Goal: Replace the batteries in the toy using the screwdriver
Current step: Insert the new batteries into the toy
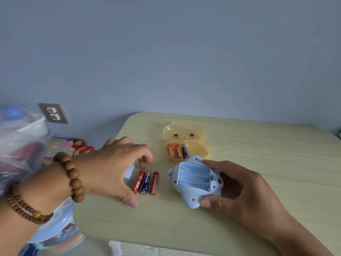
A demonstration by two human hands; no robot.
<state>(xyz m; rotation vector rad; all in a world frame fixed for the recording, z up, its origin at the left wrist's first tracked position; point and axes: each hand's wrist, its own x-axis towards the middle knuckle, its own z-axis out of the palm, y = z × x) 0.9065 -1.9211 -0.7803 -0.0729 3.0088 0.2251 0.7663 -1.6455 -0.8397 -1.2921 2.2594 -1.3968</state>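
Head view: the toy (193, 182) lay on the table (267, 148), open battery bay upward, with the right hand (239, 191) clamped round it. The left hand (114, 167) hovered with fingers apart and loosely curved over three loose batteries (145, 182), left of the toy.

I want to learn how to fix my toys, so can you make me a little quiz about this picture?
1. True or false: the battery slots in the toy are empty.
2. How many loose batteries lie on the table?
3. Which hand holds the toy? A: left. B: right. C: neither.

Key
1. True: no battery sits in the slots.
2. Three, side by side.
3. B: the right hand grips it.
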